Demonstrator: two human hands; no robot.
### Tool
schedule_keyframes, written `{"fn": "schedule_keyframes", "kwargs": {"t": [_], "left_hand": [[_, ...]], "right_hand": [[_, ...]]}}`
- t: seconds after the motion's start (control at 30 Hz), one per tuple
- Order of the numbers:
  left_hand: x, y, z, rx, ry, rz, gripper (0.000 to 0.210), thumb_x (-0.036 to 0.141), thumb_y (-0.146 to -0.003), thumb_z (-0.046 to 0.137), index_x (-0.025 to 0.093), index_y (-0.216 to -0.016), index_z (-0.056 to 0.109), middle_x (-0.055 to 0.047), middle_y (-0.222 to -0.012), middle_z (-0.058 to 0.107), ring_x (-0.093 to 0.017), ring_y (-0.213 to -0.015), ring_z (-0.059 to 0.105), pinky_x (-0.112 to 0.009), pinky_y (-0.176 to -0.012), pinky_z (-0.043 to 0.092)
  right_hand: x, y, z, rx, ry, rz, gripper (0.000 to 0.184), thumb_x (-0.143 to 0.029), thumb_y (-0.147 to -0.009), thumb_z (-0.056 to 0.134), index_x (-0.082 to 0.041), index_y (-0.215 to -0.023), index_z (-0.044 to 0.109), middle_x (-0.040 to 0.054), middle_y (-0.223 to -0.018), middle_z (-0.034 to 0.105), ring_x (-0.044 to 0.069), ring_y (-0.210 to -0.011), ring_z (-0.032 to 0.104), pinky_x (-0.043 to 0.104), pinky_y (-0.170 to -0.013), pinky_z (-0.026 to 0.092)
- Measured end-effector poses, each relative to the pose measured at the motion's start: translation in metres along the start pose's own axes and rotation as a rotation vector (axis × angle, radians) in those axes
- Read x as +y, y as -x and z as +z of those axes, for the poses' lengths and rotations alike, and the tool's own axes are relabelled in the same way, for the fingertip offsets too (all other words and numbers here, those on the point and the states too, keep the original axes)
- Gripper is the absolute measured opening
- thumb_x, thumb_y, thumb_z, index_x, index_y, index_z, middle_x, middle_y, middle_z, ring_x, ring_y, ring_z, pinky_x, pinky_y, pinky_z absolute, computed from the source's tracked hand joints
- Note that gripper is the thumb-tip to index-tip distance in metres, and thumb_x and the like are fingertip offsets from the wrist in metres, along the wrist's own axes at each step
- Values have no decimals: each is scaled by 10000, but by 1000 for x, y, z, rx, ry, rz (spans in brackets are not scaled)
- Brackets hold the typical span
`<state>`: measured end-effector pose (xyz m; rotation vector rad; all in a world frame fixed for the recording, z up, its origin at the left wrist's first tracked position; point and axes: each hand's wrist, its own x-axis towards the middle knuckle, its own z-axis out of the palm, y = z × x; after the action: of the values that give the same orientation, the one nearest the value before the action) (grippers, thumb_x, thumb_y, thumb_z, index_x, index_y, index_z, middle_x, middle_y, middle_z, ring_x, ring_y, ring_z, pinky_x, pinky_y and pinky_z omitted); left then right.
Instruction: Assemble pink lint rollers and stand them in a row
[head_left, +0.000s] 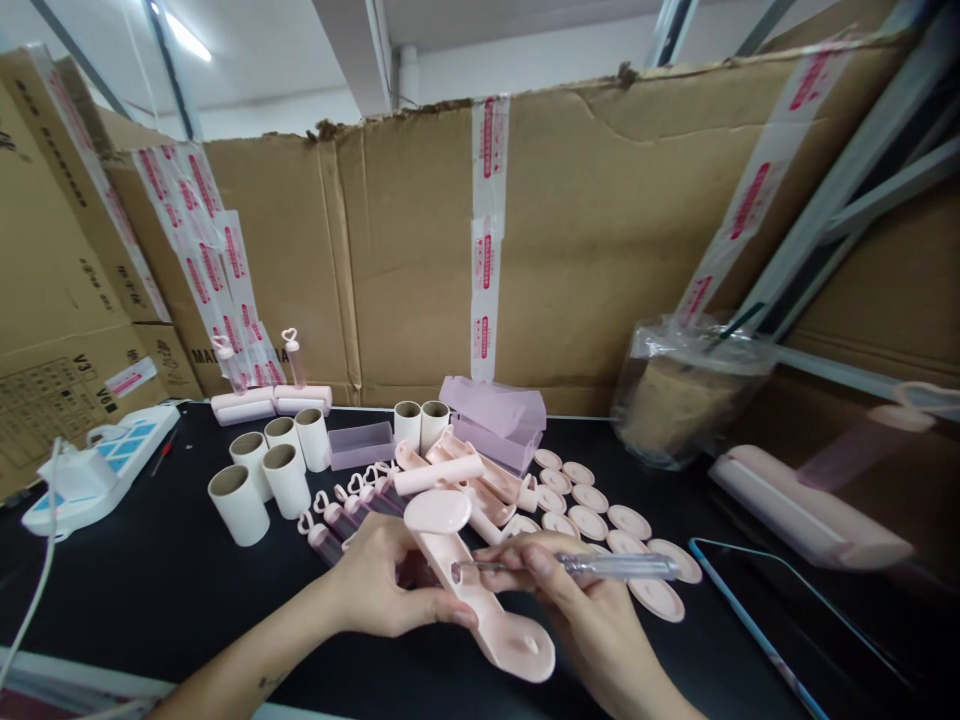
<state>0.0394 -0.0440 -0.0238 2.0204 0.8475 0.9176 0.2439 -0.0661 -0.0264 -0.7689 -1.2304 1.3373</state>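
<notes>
My left hand is closed around a pink plastic holder, a long trough with a rounded end piece at each end, held tilted over the table. In my right hand is a screwdriver with a clear handle. Its thin shaft points left into the middle of the holder, by a small opening; the very tip is hard to make out. Just behind my hands lie several pink holder parts in a pile. Purple translucent tubes with heart-shaped loops lie beyond my left hand.
White cardboard tubes stand at the left, near a power strip. Pink discs spread at the right, beside a phone. Purple trays and a bagged drink cup stand before the cardboard wall.
</notes>
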Motion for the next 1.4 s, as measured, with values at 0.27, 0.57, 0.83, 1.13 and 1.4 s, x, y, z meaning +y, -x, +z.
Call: {"fn": "schedule_keyframes", "kwargs": {"t": [0.27, 0.57, 0.83, 1.13, 1.4], "left_hand": [[4, -1, -2, -27, -85, -8, 391, 507, -630, 722, 131, -734, 697, -35, -660, 666, -150, -597, 579, -222, -573, 453], [-4, -2, 1, -66, 85, -68, 425, 509, -598, 745, 106, -721, 690, -28, -652, 626, -148, -623, 553, -222, -578, 443], [-8, -2, 5, -32, 115, -99, 441, 518, -565, 761, 101, -687, 688, -17, -628, 602, -140, -612, 530, -220, -565, 430], [-5, -3, 7, -58, 216, -66, 468, 546, -558, 753, 104, -705, 705, -14, -618, 595, -120, -573, 495, -213, -530, 399], [0, -4, 5, -13, 165, -85, 491, 571, -521, 755, 112, -691, 727, 3, -541, 534, -104, -517, 426, -200, -466, 351]], "right_hand": [[-1, -1, 2, -12, 2, 19, 190, -380, -773, 664, -195, -741, 690, 64, -679, 741, 229, -631, 699, 343, -638, 556], [-7, -2, 12, 5, -135, 146, 252, -414, -718, 709, -166, -676, 683, 42, -531, 684, 217, -586, 682, 336, -631, 542], [-4, -3, 11, 8, -156, 161, 232, -413, -731, 699, -187, -683, 691, 35, -568, 695, 208, -628, 679, 327, -666, 526], [-3, -2, 10, -31, -157, 131, 227, -402, -741, 695, -178, -700, 688, 36, -555, 694, 206, -625, 686, 319, -654, 524], [2, -3, 15, -16, -240, 219, 215, -393, -719, 717, -184, -694, 673, 16, -604, 691, 181, -619, 676, 317, -694, 533]]}}
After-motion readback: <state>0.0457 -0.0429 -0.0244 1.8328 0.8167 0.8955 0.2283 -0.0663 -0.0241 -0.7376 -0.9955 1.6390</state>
